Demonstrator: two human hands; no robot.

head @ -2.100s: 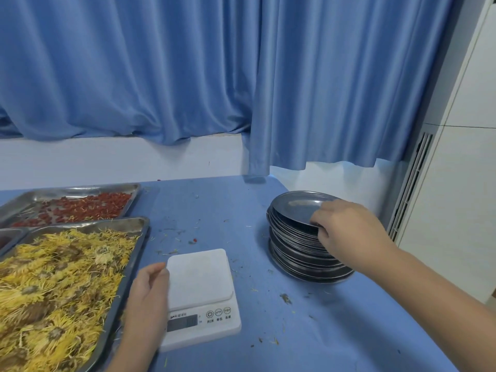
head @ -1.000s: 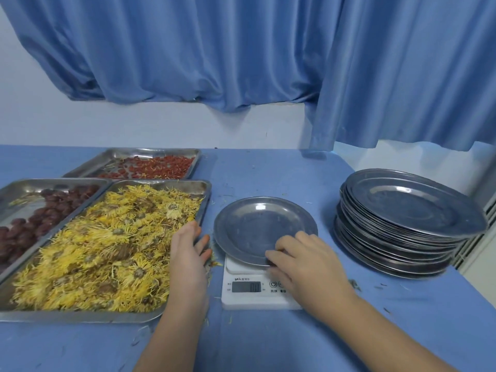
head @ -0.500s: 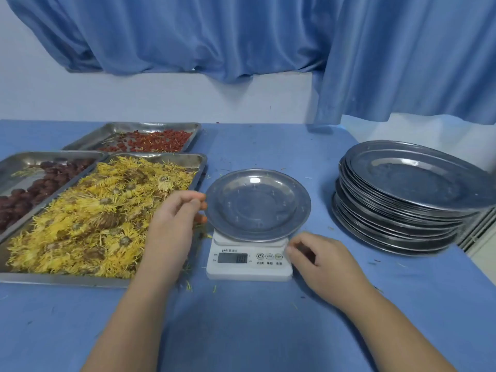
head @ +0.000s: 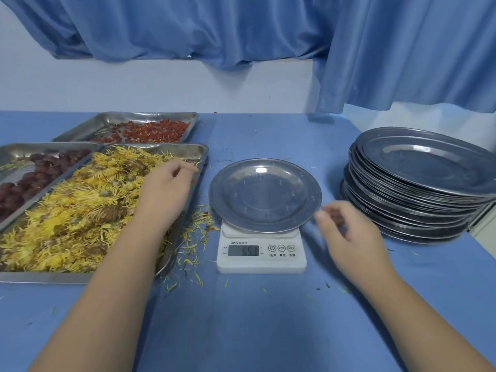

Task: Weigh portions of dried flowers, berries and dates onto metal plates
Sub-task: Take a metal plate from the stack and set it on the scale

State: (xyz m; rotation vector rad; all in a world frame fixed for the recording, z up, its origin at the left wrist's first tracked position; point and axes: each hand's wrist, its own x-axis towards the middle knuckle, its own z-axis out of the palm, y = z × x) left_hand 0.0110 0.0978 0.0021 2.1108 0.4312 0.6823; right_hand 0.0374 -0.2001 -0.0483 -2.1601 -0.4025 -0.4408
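An empty metal plate (head: 265, 196) sits on the white digital scale (head: 261, 253), whose display is lit. My left hand (head: 163, 191) lies over the right end of the tray of yellow dried flowers (head: 80, 210), fingers bent down at the flowers near the tray's right rim; whether it holds any is unclear. My right hand (head: 349, 234) hovers just right of the scale, fingers loosely curled and holding nothing. A tray of dark red dates (head: 32, 178) stands at the left. The tray of red berries (head: 145, 130) is behind.
A tall stack of metal plates (head: 418, 183) stands at the right, near the table's edge. Loose yellow petals (head: 193, 237) lie scattered on the blue tablecloth (head: 255, 331) between the flower tray and the scale. Blue curtains hang behind the table.
A plate went from the stack onto the scale. My left hand moved from beside the plate's rim onto the flower tray. My right hand lifted away from the scale's right side.
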